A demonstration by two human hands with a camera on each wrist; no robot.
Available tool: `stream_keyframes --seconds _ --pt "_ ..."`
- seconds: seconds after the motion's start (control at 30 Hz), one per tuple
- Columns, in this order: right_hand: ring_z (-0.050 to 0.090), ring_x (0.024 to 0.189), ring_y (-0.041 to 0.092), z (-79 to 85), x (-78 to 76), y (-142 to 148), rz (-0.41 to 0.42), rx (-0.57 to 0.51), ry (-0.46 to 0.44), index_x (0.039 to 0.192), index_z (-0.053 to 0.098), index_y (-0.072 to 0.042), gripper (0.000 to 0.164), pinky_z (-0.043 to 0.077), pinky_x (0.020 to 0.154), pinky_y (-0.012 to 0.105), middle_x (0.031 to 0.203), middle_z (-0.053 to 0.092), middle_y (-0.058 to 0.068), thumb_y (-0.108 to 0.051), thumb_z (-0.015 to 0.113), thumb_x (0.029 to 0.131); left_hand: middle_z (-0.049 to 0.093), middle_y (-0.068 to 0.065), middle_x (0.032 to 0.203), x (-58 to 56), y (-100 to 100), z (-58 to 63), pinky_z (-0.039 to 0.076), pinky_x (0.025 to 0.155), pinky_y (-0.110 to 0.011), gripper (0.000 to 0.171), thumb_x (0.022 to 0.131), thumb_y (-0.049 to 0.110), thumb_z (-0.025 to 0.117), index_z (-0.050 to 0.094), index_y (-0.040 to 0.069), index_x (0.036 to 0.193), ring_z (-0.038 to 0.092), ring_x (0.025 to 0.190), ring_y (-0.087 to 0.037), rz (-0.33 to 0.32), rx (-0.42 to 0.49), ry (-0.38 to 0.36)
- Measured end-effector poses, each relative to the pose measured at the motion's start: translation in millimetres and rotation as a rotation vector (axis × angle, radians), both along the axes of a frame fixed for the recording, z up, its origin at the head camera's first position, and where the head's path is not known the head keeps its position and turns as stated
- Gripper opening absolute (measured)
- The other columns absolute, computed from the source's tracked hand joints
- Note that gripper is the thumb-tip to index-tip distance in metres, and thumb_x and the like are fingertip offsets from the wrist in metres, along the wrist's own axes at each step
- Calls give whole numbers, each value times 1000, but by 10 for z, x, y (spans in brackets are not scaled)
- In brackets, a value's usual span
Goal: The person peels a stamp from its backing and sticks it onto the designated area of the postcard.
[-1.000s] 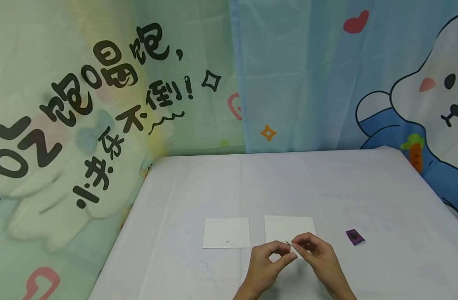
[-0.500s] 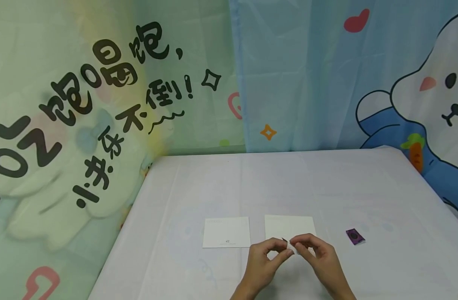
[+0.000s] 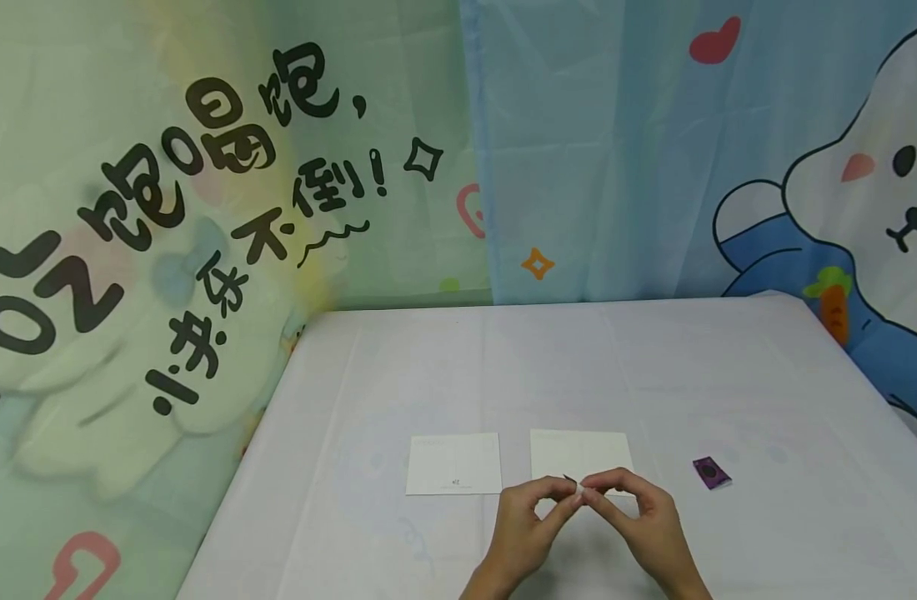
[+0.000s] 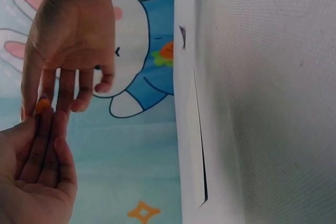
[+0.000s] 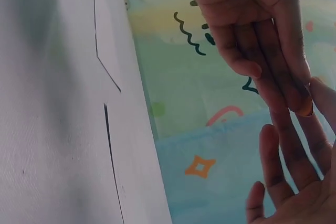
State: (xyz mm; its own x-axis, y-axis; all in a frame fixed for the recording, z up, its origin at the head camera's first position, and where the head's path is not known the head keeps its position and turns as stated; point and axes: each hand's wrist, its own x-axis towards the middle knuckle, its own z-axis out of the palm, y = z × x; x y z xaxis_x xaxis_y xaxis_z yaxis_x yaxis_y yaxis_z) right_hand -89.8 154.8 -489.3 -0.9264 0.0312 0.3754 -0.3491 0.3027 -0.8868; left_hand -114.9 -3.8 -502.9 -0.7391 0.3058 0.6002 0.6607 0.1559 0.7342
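Note:
Both hands meet low over the table, in front of a white card. My left hand (image 3: 524,521) pinches a tiny thin piece (image 4: 43,104) between thumb and index finger. It looks orange with a dark tip in the left wrist view; in the head view a dark point and a white bit show. My right hand (image 3: 638,517) has its thumb and index fingertips at the other side of this piece, pinching at its edge. The fingertips cover most of it, so its kind is unclear. The right hand's other fingers (image 4: 84,90) are loosely bent.
A white card (image 3: 453,464) with small print lies left of the hands. Another pale card (image 3: 578,450) lies just behind them. To the right is a small purple packet-like piece (image 3: 711,472) with a dark circle. Printed curtains (image 3: 563,167) hang behind the white-covered table (image 3: 428,367).
The white part showing between the hands has become smaller. The right fingertips drew slightly away from the left, then closed in again. The cards and purple piece stay put.

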Motion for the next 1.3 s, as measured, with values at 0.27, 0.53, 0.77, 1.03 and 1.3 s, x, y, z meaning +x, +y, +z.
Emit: stream_keyframes --seconds 0.27,0.53,0.77,1.03,1.3 --pt "54 75 7 275 61 -99 -69 139 256 82 69 0 21 34 80 18 73 67 1 15 71 68 69 0 81 -19 -16 1 48 68 -13 8 89 11 61 67 6 91 62 75 1 26 -20 93" --pt "54 78 4 216 28 -95 -139 161 222 81 68 0 13 36 75 16 73 66 5 11 69 74 69 0 81 -15 -10 13 49 67 -15 7 89 10 61 66 6 91 60 74 3 23 -15 103" --pt "54 78 2 -9 -59 -38 -217 158 212 79 70 -9 21 36 77 16 74 66 -4 10 73 70 69 -1 85 -14 4 20 47 69 -13 6 89 8 61 66 6 90 61 77 2 22 -21 98" --pt "51 75 5 -91 -85 13 -224 49 256 84 72 -9 21 37 68 15 78 65 -5 7 73 71 70 1 83 1 -6 26 47 69 -13 7 87 9 62 68 7 89 61 78 3 55 -41 87" --pt "48 68 6 -87 -80 39 -282 5 169 86 72 -8 17 33 67 19 74 65 -3 5 73 74 70 -1 86 20 -9 18 49 71 -16 7 88 9 61 67 7 90 63 78 -2 11 1 -41"
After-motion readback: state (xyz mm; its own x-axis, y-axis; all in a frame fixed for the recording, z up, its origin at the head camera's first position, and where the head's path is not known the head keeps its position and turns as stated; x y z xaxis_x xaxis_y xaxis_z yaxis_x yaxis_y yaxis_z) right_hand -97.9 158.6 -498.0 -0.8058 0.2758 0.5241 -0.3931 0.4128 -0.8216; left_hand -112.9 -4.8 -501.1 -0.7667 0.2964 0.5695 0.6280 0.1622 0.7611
